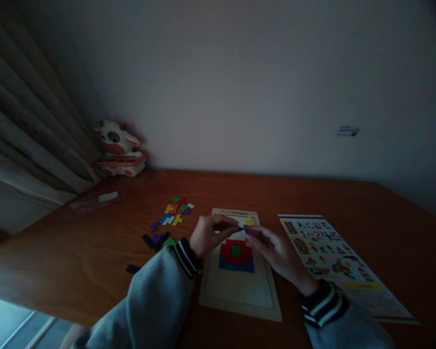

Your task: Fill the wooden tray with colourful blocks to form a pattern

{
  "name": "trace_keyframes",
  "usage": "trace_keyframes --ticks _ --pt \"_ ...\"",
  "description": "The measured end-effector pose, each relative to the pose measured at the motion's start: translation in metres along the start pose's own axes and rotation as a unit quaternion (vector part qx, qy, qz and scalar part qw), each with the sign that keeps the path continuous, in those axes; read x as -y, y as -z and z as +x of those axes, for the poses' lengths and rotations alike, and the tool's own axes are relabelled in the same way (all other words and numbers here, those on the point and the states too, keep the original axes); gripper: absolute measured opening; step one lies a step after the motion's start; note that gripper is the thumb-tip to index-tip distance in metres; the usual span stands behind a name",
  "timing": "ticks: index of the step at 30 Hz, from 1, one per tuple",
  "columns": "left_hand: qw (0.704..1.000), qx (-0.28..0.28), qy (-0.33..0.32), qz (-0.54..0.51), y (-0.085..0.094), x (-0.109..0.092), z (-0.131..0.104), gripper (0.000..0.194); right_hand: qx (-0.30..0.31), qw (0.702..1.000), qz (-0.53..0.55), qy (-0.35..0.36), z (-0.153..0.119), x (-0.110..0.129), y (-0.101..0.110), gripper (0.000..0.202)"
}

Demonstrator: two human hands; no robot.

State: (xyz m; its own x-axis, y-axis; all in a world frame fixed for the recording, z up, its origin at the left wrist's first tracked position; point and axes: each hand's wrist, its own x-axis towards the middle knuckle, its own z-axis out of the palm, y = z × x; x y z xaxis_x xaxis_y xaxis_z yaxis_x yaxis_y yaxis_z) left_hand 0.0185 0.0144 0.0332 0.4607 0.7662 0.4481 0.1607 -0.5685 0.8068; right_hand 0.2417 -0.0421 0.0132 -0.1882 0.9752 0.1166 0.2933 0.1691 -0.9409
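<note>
A framed wooden puzzle board (pixel 240 293) lies on the table between my hands. On it, a green square piece (pixel 236 251) is ringed by red pieces (pixel 244 258), with blue pieces (pixel 236 266) along the bottom. A yellow piece (pixel 249 221) lies near the board's top. My right hand (pixel 278 249) pinches a small purple puzzle piece (pixel 246 230) above the board. Fingertips of my left hand (pixel 211 233) are closed beside it, at the edge of a dark blue shape; whether they grip that shape cannot be made out.
Several loose coloured pieces (pixel 177 220) and black pieces (pixel 133 268) are scattered left of the board. A printed pattern sheet (pixel 349 261) lies at the right. A cow-shaped toy (pixel 118 150) stands at the back left, with clear plastic wrapping (pixel 90 206) in front. Curtain and wall border the table.
</note>
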Motion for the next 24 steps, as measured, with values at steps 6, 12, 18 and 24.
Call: trace_keyframes --ticks 6,12,18,24 --pt "0.967 -0.007 -0.236 0.092 -0.011 0.001 -0.007 0.011 -0.004 0.996 0.079 -0.046 0.016 0.019 -0.010 0.050" --pt "0.938 0.058 -0.258 0.223 -0.011 0.008 -0.012 0.027 -0.069 0.997 0.020 -0.016 0.015 -0.009 0.004 0.042" --pt "0.892 0.200 -0.298 0.273 -0.003 0.025 -0.024 0.044 -0.059 0.989 -0.133 0.016 0.013 -0.024 0.015 0.034" --pt "0.892 0.199 -0.285 0.290 -0.002 0.031 -0.026 0.041 -0.038 0.978 -0.205 0.032 0.015 -0.014 0.003 0.025"
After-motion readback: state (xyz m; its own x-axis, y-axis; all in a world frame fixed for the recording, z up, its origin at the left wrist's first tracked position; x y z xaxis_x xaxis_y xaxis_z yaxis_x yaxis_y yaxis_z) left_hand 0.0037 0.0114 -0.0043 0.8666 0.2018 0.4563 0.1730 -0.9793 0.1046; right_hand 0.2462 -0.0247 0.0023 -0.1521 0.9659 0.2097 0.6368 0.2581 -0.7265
